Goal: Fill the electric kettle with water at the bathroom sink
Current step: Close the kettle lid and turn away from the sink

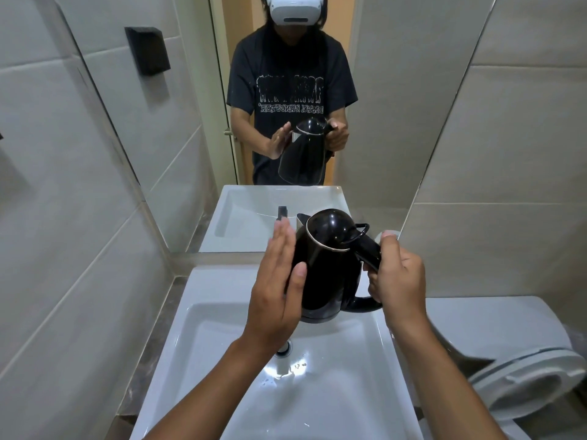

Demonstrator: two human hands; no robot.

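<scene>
We hold the black kettle (330, 268) above the sink (222, 328), near the mirror. The right hand (397, 274) has its grip clamped on the handle; the left hand (276, 281) lies flat against the body, fingers straight. The lid (330, 228) appears closed, so water would likely run off it. The glossy wall offers the flat palm little hold, so a tilt could drop the kettle into the basin.

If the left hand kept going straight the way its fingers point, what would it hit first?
Probably the faucet just beyond the left hand fingertips, then the mirror. The palm already lies alongside the kettle; depth is unclear.
</scene>
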